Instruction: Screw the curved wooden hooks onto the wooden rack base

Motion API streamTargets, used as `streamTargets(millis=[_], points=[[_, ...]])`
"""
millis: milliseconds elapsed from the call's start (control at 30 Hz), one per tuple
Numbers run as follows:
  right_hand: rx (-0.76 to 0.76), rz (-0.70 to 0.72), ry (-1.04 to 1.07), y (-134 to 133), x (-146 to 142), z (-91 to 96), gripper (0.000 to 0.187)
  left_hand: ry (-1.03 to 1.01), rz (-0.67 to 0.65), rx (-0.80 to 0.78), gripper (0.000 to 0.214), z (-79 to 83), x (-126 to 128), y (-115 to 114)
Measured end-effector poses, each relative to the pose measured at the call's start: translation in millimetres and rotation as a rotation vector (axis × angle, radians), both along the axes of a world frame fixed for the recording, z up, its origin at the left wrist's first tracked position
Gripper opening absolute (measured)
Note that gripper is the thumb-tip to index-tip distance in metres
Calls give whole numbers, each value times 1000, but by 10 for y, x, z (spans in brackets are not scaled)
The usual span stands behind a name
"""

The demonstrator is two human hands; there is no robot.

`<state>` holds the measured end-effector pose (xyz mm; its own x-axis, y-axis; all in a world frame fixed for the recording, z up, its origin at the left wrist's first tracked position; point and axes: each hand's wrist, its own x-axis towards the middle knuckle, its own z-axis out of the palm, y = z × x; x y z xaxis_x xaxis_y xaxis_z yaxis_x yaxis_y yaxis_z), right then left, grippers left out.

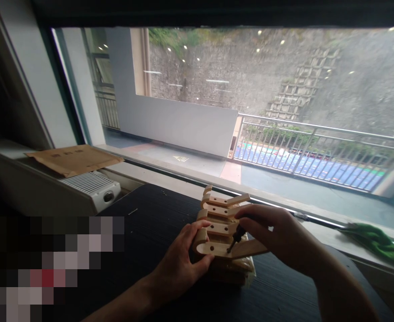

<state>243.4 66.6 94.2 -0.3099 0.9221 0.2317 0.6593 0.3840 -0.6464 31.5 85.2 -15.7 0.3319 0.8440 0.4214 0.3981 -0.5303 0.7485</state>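
Though dim, likely screwdriver [240, 233] partly behind right hand [279, 230], cloth [379, 245] beyond.

Both hands [185, 251] [274, 226] forward, near each other, half-curled.

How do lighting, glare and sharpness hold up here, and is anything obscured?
Head view: bright daylight through the large glass window, dotted with white reflections; black tabletop, bare left hand and bare right hand dimmer; slim dark tool in the right hand hard to make out; pale curved wooden pieces readable; crumpled green cloth soft; blocky pixelation masking the lower left.
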Motion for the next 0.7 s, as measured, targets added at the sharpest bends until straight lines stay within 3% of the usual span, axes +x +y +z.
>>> streamTargets(millis=[100,433,700], points=[[-16,29,12,-2,-12,21,24,-9,-3,1,53,25,6,0],[58,-104,-26,85,-54,-89,30,-8,-3,-3,52,25,13,-2],[21,-40,-82,14,15,-25,22,10,0,-9,51,42,20,-1]])
